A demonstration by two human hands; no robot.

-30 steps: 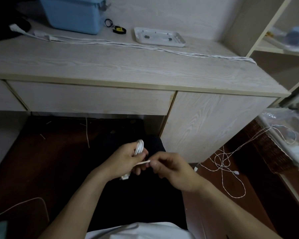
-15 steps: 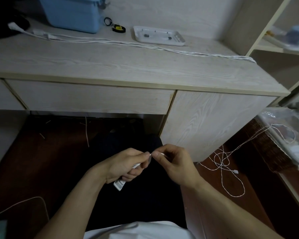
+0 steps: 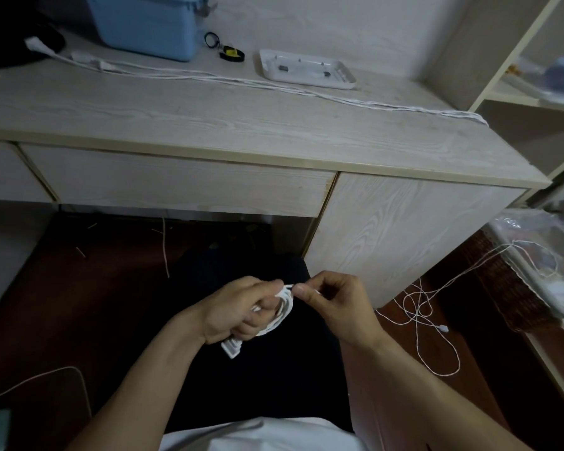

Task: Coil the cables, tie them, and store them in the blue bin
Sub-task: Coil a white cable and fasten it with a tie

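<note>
the coiled white cable sits in the person's lap area, below the front edge of the worktop, held over dark trousers. the left hand has its fingers curled round the bundle of loops, and a flat white plug sticks out below the heel of that hand. the right hand pinches the thin white tie at the top of the coil between thumb and forefinger, its other fingers curled in. the two hands are close together, almost touching at the fingertips.

on the worktop a long white cable lies stretched from the far left, where its plug rests beside a dark object, across to the right edge, where it drops over. the blue bin stands at the back left of the worktop, well apart from the hands. just right of the bin lie a black ring and a small black and yellow item, and further right a white tray holding a few small parts.

on the dark wooden floor to the right, a thin white cable lies in loose tangled loops, one strand rising to a wicker basket lined with clear plastic. another thin white cord curves across the floor at lower left. a shelf unit stands at the right of the worktop.
</note>
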